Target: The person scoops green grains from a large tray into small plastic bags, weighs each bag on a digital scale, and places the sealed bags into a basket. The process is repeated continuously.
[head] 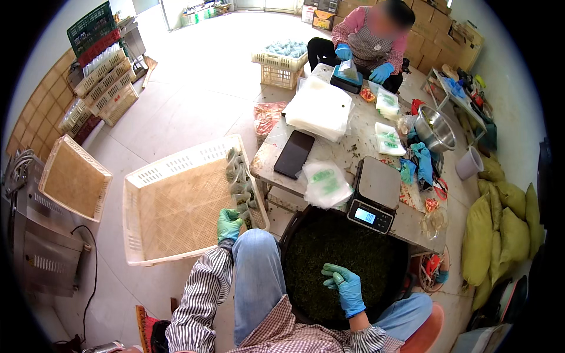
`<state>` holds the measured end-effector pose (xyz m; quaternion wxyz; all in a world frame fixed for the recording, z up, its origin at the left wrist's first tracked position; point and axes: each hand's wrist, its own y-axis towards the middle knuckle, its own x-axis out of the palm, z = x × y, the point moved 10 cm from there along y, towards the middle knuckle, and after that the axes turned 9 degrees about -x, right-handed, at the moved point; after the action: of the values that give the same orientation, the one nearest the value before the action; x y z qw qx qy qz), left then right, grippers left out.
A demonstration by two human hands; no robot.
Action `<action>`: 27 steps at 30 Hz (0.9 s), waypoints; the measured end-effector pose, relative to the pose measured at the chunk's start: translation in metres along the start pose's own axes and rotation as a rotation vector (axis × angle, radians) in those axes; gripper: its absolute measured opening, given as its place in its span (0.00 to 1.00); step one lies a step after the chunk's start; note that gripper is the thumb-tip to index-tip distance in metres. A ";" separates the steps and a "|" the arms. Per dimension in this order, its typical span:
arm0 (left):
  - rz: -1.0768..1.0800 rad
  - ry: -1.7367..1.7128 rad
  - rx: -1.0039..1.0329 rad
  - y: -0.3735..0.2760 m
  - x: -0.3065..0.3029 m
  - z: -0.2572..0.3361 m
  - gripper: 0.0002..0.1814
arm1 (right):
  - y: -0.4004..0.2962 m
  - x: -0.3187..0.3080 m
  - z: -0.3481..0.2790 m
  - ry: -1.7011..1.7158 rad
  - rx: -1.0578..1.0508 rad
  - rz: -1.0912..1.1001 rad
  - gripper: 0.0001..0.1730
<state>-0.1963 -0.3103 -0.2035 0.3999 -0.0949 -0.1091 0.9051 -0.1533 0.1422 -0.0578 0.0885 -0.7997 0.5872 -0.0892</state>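
Note:
My left hand, in a green and blue glove, is at the near right corner of a large white plastic crate, beside a row of filled clear bags along its right side. Whether it grips a bag cannot be told. My right hand, gloved too, hovers over a black tub of dark green leafy material, its fingers curled and apart, holding nothing. Beyond the tub, a digital scale with a bare plate stands on the table's near edge, beside a stack of printed plastic bags.
A phone and a pile of clear plastic sheets or bags lie on the table. Across it sits a co-worker in blue gloves at another scale. Green sacks lean at the right; a smaller crate is left.

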 end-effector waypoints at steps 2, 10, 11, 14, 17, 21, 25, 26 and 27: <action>0.034 0.042 -0.020 -0.003 -0.008 -0.002 0.20 | -0.003 -0.006 0.009 0.004 0.011 0.017 0.21; -0.020 0.329 -0.232 -0.004 0.022 0.004 0.17 | -0.011 -0.003 0.017 0.048 0.039 0.022 0.19; -0.083 0.271 -0.257 -0.003 0.029 0.002 0.15 | -0.011 -0.003 0.016 0.051 0.042 0.022 0.19; -0.070 0.200 -0.139 0.009 0.025 -0.006 0.14 | -0.011 -0.001 0.020 0.043 0.068 0.030 0.19; -0.257 -0.137 -0.217 0.020 0.023 -0.033 0.18 | -0.010 0.007 0.023 0.038 0.065 0.005 0.21; -0.473 -0.072 -0.173 0.004 0.047 -0.012 0.24 | -0.008 0.006 0.029 0.043 0.102 0.001 0.19; -0.330 0.522 -0.009 -0.022 0.053 0.030 0.19 | -0.007 0.008 0.035 0.015 0.136 -0.007 0.20; -0.347 0.426 -0.098 -0.023 0.056 0.027 0.16 | -0.007 0.009 0.036 -0.001 0.146 -0.006 0.20; -0.360 0.327 -0.183 -0.022 0.057 0.021 0.14 | -0.006 0.010 0.037 0.006 0.143 -0.013 0.20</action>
<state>-0.2239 -0.2554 -0.1824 0.5567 -0.2546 -0.1398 0.7783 -0.1354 0.1363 -0.0920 0.1430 -0.7947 0.5746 -0.1338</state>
